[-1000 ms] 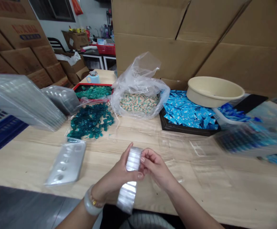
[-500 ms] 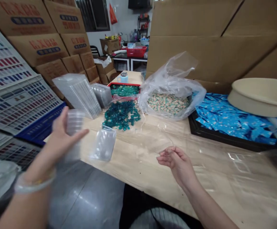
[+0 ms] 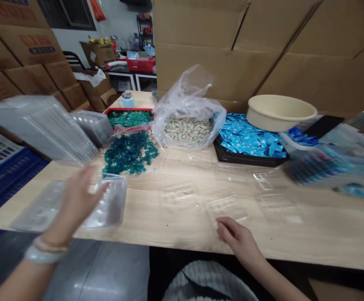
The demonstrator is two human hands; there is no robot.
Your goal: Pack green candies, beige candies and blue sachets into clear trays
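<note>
The fingers of the left hand (image 3: 78, 198) are spread and unclenched, blurred over a clear plastic blister tray (image 3: 111, 205); the blur hides whether they touch it. The fingers of the right hand (image 3: 235, 238) curl loosely on the pale wood tabletop (image 3: 182, 221), holding nothing, beside thin clear plastic trays (image 3: 228, 209). Farther on lies a heap of teal pieces (image 3: 130, 154), with a stack of clear trays (image 3: 40, 129) to its left. Behind it are a red-rimmed tray of green pieces (image 3: 130, 119), a plastic bag of pale sachets (image 3: 188, 129), blue sachets on a black tray (image 3: 247, 142) and a cream basin (image 3: 280, 112). Cardboard boxes (image 3: 222, 50) rise beyond.
</note>
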